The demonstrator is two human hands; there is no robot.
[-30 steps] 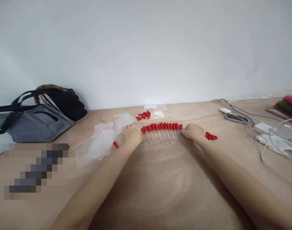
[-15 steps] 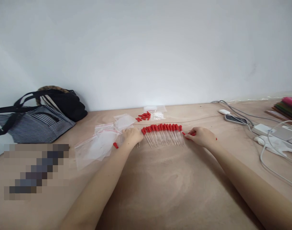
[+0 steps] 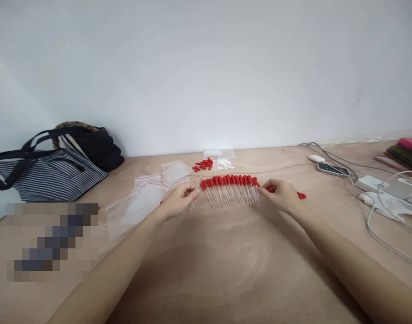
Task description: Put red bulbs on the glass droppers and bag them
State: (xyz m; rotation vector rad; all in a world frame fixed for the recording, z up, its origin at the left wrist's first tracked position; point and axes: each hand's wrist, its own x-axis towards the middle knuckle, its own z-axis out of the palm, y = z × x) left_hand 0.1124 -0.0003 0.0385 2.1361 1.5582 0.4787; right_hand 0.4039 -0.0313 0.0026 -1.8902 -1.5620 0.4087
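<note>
A fanned row of droppers [image 3: 230, 191], clear thin tubes with red rubber bulbs at their far ends, lies on the wooden table. Left of the row, my left hand [image 3: 178, 199] pinches a thin clear dropper tube [image 3: 200, 182] that stands up from the fingertips. More loose clear tubes [image 3: 192, 204] lie beside and partly behind that hand. My right hand [image 3: 280, 194] is at the row's right end, its fingers closed on a small red rubber bulb [image 3: 272, 190], mostly hidden. Further loose red bulbs [image 3: 302, 195] show just beyond its wrist.
Clear zip bags [image 3: 141, 202] lie to the left. A pile of red bulbs [image 3: 204, 164] and a bag of tubes [image 3: 222, 161] sit near the wall. A striped bag [image 3: 57, 177] stands far left. Cables, a black device [image 3: 332, 168] and a power strip [image 3: 374, 183] occupy the right.
My left hand has turned and drawn slightly left and toward me, now with a clear tube raised in its fingers. My right hand stays near the row's right end, uncovering loose bulbs behind it.
</note>
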